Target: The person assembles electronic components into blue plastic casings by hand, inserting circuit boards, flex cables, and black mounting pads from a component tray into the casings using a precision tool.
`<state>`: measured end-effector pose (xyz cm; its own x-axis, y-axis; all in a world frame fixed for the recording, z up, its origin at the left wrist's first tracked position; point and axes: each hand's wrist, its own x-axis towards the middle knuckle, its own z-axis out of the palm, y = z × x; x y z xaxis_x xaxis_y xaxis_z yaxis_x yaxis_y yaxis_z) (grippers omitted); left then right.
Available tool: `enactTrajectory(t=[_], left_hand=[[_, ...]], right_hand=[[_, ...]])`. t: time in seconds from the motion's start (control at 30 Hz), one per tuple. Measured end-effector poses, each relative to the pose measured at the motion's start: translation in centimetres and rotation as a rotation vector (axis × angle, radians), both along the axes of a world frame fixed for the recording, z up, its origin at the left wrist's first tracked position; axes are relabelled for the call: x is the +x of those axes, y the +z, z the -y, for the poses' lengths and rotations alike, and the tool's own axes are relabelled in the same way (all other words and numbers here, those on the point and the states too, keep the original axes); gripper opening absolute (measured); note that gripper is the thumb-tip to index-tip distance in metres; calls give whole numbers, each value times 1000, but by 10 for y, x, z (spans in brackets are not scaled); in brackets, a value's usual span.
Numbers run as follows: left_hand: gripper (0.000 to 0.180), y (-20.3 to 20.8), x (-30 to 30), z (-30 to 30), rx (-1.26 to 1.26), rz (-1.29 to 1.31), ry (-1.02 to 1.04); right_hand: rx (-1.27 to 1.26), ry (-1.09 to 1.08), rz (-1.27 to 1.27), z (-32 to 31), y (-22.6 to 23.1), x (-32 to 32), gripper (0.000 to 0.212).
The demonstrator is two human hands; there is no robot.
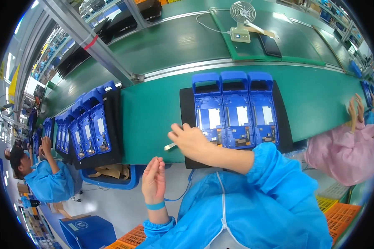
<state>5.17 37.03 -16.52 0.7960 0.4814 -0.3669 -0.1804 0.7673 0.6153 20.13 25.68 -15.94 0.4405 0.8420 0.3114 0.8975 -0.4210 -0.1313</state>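
Note:
My right hand point(192, 142) reaches across to the left, over the near left edge of a black mat point(188, 112). A short, whitish stick-like tool point(169, 146) pokes out of its curled fingers; its exact kind is unclear. Lower and to the left, my left hand point(154, 183) is raised in front of the bench edge with fingertips pressed together. Whatever they pinch, if anything, is too small to make out. A blue band point(155, 206) circles that wrist. On the mat lie three blue device housings point(209, 103), point(237, 103), point(263, 103) side by side, insides up, each with a raised frame at its far end.
More blue housings point(99, 124) lie on another black mat at left. Beyond the green bench point(145, 108) stand a small fan point(240, 33) and a dark phone-like device point(270, 45). A metal post point(83, 37) rises at left. Co-workers sit on both sides. A blue bin point(131, 178) stands below the bench.

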Motion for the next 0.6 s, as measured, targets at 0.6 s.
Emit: enactTrajectory(t=[0.6], left_hand=[[25, -12, 3, -30, -73, 99, -64]], right_hand=[[-353, -906, 210, 313, -13, 129, 13]])
